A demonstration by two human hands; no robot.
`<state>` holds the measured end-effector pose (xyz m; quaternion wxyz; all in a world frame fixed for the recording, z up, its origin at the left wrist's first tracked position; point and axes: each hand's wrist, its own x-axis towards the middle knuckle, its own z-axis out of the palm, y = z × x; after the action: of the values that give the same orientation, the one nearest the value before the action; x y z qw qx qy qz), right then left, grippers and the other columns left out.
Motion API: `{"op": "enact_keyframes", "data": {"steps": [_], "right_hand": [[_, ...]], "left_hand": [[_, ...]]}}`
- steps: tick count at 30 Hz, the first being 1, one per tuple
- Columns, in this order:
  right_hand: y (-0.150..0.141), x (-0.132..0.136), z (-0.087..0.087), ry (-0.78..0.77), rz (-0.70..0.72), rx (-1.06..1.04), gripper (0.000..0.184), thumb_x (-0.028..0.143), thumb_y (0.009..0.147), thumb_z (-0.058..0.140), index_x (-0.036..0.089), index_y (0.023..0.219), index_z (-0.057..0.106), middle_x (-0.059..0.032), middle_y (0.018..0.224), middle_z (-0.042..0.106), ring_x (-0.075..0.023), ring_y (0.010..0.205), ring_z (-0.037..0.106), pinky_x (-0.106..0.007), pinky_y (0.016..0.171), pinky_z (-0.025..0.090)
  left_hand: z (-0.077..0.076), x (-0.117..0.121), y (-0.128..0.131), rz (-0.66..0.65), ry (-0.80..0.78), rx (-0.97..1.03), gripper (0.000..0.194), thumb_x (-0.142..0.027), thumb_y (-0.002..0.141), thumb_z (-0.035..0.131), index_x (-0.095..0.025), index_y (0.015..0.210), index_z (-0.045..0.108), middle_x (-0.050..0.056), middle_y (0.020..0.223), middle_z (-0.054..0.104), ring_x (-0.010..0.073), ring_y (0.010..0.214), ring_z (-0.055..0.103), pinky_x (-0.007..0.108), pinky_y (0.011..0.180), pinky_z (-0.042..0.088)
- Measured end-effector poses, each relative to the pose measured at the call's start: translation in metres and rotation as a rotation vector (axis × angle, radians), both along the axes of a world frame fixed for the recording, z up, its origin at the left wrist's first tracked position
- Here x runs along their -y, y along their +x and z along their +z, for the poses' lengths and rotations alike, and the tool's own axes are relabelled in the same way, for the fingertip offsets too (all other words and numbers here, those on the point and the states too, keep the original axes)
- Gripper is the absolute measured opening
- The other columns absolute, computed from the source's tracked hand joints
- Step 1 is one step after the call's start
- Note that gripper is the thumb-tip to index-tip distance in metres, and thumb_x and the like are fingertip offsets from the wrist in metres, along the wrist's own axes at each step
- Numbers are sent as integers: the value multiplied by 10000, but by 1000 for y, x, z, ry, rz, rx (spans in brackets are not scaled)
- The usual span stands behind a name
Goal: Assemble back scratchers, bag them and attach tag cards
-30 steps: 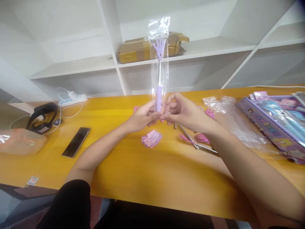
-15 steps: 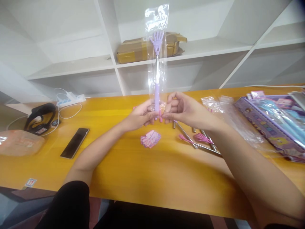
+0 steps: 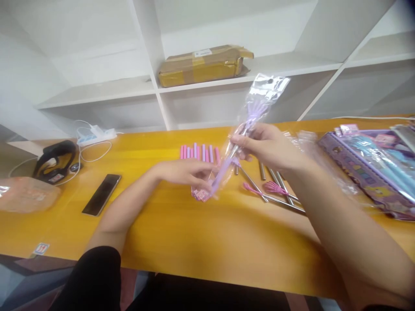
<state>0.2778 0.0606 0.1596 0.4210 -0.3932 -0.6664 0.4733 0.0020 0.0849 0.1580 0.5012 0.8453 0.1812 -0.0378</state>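
Observation:
My right hand point(image 3: 259, 142) is closed round a purple back scratcher point(image 3: 222, 172) in a clear plastic sleeve point(image 3: 267, 88). The scratcher tilts, its hand-shaped head up to the right and its handle down to the left. My left hand point(image 3: 184, 172) reaches over a small pile of pink and purple cards point(image 3: 199, 195), its fingers apart close to the handle's lower end. Whether those fingers touch a card I cannot tell. Behind this hand several pink and purple handle tubes point(image 3: 203, 152) lie in a row. Pink scratcher heads point(image 3: 275, 187) and metal rods point(image 3: 256, 183) lie below my right forearm.
Clear plastic sleeves point(image 3: 327, 164) lie right of centre, beside a purple patterned box point(image 3: 353, 172) of packaged blue items. Left are a phone point(image 3: 101, 194), a black strap-like device point(image 3: 55, 162), a power strip point(image 3: 95, 134) and an orange-tinted bag point(image 3: 29, 194). A taped carton point(image 3: 201, 67) sits on the shelf.
The sleeved back scratcher has moved down and tilted over to the right, now in my right hand alone. My left hand has let go of it and moved down to the cards.

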Motion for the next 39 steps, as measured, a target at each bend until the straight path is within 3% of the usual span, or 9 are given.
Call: {"op": "enact_keyframes", "data": {"steps": [3,9,13,18,20,23,25,30,39], "right_hand": [[-24,5,-6,-114,68,29,547,642,850,909,148,840,675,-24,678,670,-115,606,624,-261,626,544],[-76,17,-51,-396,307,43,390,478,918,870,125,916,705,-63,771,751,-149,667,718,-256,642,599],[-100,24,-81,-492,426,53,347,438,977,811,116,921,695,-67,773,753,-122,681,724,-195,607,555],[-93,33,-95,-521,504,94,527,613,870,878,147,972,655,-42,774,738,-144,665,709,-254,627,584],[-75,33,-101,-387,454,255,575,663,849,884,164,1045,674,-56,845,748,-171,689,701,-291,621,571],[-46,25,-118,64,67,590,512,621,910,850,171,1100,696,-149,1103,739,-247,893,718,-372,775,588],[-34,19,-131,208,-96,705,456,564,965,799,164,1161,700,-195,1246,689,-288,1010,711,-418,881,584],[-34,16,-149,120,-24,721,395,507,957,810,197,1178,702,-107,1203,686,-224,972,692,-362,869,549],[-31,11,-146,-115,-1,507,337,485,890,801,191,944,646,-52,881,723,-176,794,667,-294,696,492]], "left_hand": [[9,-9,-18,48,87,42,430,-499,1023,754,-218,1340,681,74,1095,785,191,920,749,303,823,596],[7,-25,-37,484,106,324,579,-609,1096,610,-210,1505,522,91,1072,763,183,861,770,306,746,610],[-19,-36,-24,580,27,248,561,-533,998,779,-194,1385,555,36,962,755,157,746,745,282,689,580],[-75,-36,-6,708,-79,335,450,-456,899,865,-167,1154,632,38,930,757,152,811,719,253,725,512],[-93,-27,-7,794,-122,450,476,-500,894,871,-189,1156,621,9,876,732,140,745,682,248,699,477],[-112,-6,-15,874,-90,566,493,-528,905,874,-211,1202,640,-17,862,689,132,734,642,254,725,476],[-121,6,-21,904,-87,598,441,-525,915,870,-192,1129,676,6,930,688,142,811,651,262,773,497],[-143,27,-27,950,-168,619,450,-487,880,908,-158,1107,702,69,1094,718,176,977,681,303,915,531],[-159,43,-16,916,-204,678,454,-431,902,890,-180,1217,680,101,1208,721,177,1016,700,316,956,553]]}}
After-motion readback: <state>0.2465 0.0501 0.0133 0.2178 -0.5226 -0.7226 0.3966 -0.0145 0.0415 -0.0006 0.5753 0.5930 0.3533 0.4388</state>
